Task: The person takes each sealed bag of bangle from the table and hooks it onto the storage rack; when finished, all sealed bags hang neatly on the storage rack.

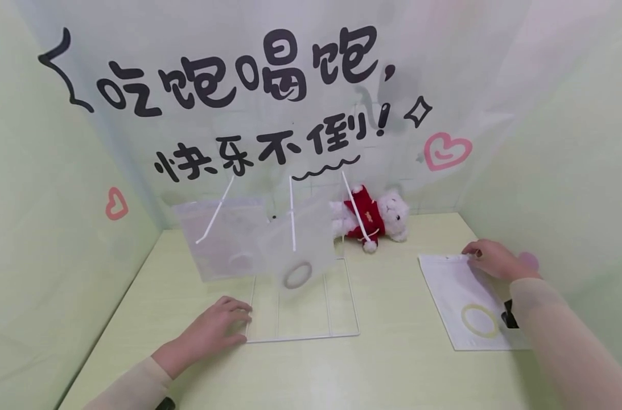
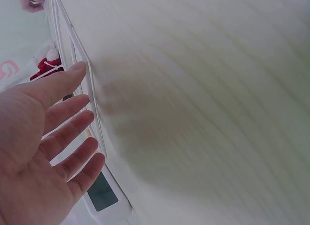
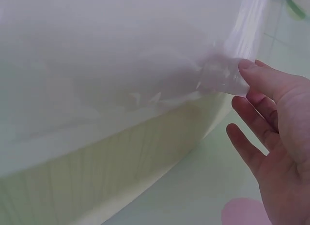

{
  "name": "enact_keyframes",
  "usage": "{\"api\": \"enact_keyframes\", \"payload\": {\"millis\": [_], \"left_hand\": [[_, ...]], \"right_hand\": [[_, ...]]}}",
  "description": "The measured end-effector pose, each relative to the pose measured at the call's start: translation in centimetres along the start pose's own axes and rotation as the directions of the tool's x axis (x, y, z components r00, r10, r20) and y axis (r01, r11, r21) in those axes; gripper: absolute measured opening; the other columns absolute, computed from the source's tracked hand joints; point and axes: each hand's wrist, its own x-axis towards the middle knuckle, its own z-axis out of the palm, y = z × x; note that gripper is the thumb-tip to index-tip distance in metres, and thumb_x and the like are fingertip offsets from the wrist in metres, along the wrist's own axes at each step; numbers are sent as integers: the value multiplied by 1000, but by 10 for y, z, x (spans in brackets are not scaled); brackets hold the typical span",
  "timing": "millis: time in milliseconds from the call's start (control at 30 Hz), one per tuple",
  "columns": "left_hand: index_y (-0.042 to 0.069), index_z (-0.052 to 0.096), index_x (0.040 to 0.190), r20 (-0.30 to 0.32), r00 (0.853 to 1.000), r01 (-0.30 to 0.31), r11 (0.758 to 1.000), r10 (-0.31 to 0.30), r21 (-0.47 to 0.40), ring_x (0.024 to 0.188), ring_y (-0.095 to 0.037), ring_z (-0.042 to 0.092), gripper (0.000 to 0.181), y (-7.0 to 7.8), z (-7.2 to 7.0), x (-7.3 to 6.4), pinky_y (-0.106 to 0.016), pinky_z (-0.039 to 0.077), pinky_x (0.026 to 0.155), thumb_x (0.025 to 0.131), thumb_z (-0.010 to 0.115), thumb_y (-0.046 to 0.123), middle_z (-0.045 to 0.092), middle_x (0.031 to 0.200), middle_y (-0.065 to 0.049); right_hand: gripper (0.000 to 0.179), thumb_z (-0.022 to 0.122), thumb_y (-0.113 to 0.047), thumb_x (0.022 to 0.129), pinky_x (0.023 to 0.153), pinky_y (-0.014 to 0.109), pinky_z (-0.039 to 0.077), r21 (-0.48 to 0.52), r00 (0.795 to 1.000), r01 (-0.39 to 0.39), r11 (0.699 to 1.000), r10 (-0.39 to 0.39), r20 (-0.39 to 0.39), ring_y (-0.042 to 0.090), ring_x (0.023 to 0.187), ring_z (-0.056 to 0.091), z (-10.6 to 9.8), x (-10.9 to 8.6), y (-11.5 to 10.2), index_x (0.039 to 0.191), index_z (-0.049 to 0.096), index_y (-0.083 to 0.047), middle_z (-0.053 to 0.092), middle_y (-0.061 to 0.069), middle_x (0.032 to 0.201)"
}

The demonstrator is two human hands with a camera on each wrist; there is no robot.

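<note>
A white wire rack stands on the table with three slanting prongs; one translucent bag is at the left prong and another bag, marked with a greyish ring, at the middle one. My left hand is at the left side of the rack's base, its fingers loosely extended; in the left wrist view the fingertips are against or very near the wire. With thumb and finger, my right hand pinches the top right corner of a flat whitish plastic bag bearing a yellow ring.
A white plush toy in a red top lies behind the rack's right prong. Printed curtains enclose the table at the back and sides. A white device with a dark screen shows beyond my left fingers.
</note>
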Motion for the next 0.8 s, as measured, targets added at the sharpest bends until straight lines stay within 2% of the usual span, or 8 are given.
{"api": "enact_keyframes", "payload": {"millis": [200, 267, 400, 500, 667, 800], "left_hand": [[15, 77, 113, 12, 1000, 1, 1000, -1, 0, 122, -27, 59, 36, 0, -2, 1, -50, 56, 104, 80, 86, 25, 68, 133, -2], [15, 77, 113, 13, 1000, 3, 1000, -3, 4, 122, -27, 59, 36, 0, -2, 2, -50, 56, 104, 80, 87, 25, 68, 132, -1], [14, 77, 113, 8, 1000, 3, 1000, -3, 2, 123, -28, 58, 36, 2, -3, 3, -50, 56, 104, 80, 87, 25, 68, 132, -1], [13, 77, 113, 5, 1000, -1, 1000, 1, 3, 123, -28, 59, 36, 2, -3, 4, -50, 56, 104, 80, 86, 24, 69, 132, -2], [13, 77, 112, -6, 1000, -6, 1000, 6, 6, 120, -28, 60, 35, 1, -2, 2, -50, 57, 102, 79, 87, 24, 69, 131, -2], [13, 77, 111, -22, 1000, -17, 1000, 17, 5, 120, -27, 60, 34, 0, 1, 1, -48, 57, 101, 80, 86, 24, 70, 130, -1]], "right_hand": [[14, 74, -7, 92, 82, 44, 58, -23, 1000, -18, 1000, 17, -26, 24, 90, 64, -7, -6, -2, 105, 73, -3, 72, 6, 96], [12, 74, -8, 92, 83, 46, 57, -16, 999, -25, 1000, 24, -29, 25, 90, 64, -10, -9, -5, 103, 73, -3, 72, 6, 96], [11, 73, -16, 95, 83, 53, 51, -7, 996, -90, 996, 90, -24, 27, 95, 64, -19, -15, -11, 103, 73, -9, 72, 6, 99], [12, 72, -21, 97, 81, 53, 49, -8, 993, -115, 993, 115, -36, 28, 96, 63, -24, -20, -16, 103, 72, -11, 72, 7, 101], [11, 71, -18, 97, 82, 49, 54, 18, 991, -59, 998, 61, -121, 30, 96, 65, -29, -30, -26, 103, 72, -8, 73, 9, 100], [12, 71, -17, 98, 86, 55, 53, 48, 977, -35, 998, 44, -207, 37, 100, 65, -37, -42, -37, 103, 72, -5, 74, 12, 101]]}}
